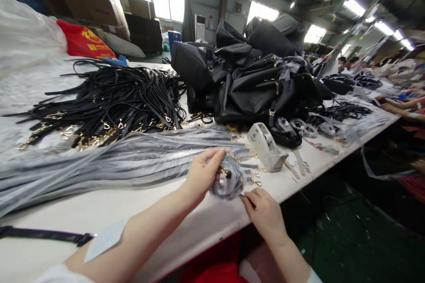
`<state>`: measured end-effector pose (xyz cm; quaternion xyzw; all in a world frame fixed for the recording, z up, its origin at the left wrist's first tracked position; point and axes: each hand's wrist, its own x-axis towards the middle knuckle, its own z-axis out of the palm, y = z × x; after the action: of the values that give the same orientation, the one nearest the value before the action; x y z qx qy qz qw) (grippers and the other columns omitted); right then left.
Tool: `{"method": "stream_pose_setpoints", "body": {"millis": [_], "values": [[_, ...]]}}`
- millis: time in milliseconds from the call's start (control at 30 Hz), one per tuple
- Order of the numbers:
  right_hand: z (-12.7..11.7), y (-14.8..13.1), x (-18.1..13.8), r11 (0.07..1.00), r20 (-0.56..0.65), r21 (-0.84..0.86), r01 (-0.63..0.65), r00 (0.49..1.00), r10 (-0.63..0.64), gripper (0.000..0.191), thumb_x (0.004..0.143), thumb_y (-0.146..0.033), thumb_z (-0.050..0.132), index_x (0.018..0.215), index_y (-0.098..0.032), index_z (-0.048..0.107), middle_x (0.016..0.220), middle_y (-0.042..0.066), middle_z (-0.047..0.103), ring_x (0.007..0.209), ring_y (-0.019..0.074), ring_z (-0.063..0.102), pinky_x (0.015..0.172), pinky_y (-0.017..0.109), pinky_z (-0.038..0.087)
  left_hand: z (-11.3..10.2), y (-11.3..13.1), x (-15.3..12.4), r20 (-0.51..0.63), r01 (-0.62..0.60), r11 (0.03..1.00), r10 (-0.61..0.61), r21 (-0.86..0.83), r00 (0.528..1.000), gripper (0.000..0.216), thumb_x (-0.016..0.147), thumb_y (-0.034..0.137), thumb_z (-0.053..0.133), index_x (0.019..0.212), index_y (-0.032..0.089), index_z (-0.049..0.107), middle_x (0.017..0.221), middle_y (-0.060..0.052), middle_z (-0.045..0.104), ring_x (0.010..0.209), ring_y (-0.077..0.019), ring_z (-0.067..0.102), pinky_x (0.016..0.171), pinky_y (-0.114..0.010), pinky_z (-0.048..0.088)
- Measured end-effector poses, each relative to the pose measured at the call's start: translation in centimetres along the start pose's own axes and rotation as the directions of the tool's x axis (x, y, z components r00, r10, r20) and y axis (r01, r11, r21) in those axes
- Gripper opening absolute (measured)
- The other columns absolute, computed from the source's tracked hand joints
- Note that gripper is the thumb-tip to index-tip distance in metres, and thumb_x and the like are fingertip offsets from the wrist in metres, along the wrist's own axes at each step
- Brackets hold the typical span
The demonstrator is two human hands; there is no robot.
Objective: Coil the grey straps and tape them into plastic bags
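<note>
My left hand (206,170) grips a coiled strap (229,179) wrapped in clear grey plastic, with a gold and black fitting showing at its middle. Close to the coil's lower right edge, my right hand (264,210) is closed in a pinch; a small dark tip shows at its fingers, too small to name. Long plastic-sleeved straps (133,159) lie across the table to the left, their gold clasps (257,182) just beyond the coil. A white tape dispenser (265,148) stands behind my right hand.
Black straps with gold hooks (122,97) are heaped at the back left. Black bags (255,84) pile up in the middle. More wrapped coils (302,127) sit right of the dispenser. A black strap (43,233) lies near left. Another person's arm (403,108) reaches in far right.
</note>
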<state>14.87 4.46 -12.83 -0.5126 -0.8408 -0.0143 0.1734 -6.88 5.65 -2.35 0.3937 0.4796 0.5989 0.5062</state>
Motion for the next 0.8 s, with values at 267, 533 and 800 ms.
{"method": "stream_pose_setpoints", "body": {"millis": [267,533,800], "values": [[0.5,-0.3,-1.6,0.996,-0.109,0.027,0.080,0.991,-0.077,0.023,0.100,-0.026,0.051,0.104,-0.015,0.071,0.088,0.008,0.068,0.082,0.0225,0.060,0.077,0.034,0.043,0.5,6.6,4.4,-0.308,-0.474,0.802,0.377,-0.363,0.873,0.029,0.081,0.045,0.073,0.096,0.020,0.075,0.063,0.004,0.059,0.040,-0.0021,0.041,0.034,-0.013,0.033],[-0.1,0.4,-1.3,0.987,-0.068,0.051,0.150,0.987,-0.146,0.020,0.099,-0.025,0.054,0.097,-0.016,0.071,0.084,0.007,0.068,0.080,0.0211,0.061,0.078,0.033,0.043,0.2,5.9,5.4,-0.254,-0.415,0.836,0.340,-0.358,0.905,0.023,0.086,0.040,0.070,0.093,0.018,0.075,0.063,0.003,0.061,0.041,-0.0027,0.044,0.034,-0.012,0.035],[-1.1,1.6,-0.2,0.979,0.136,0.079,0.187,0.971,-0.196,0.018,0.098,-0.025,0.056,0.099,-0.019,0.073,0.087,0.004,0.069,0.080,0.0196,0.064,0.077,0.031,0.045,0.7,5.1,5.7,-0.128,-0.322,0.891,0.296,-0.319,0.947,0.027,0.084,0.043,0.071,0.095,0.018,0.075,0.062,0.003,0.060,0.040,-0.0025,0.042,0.035,-0.014,0.035]]}}
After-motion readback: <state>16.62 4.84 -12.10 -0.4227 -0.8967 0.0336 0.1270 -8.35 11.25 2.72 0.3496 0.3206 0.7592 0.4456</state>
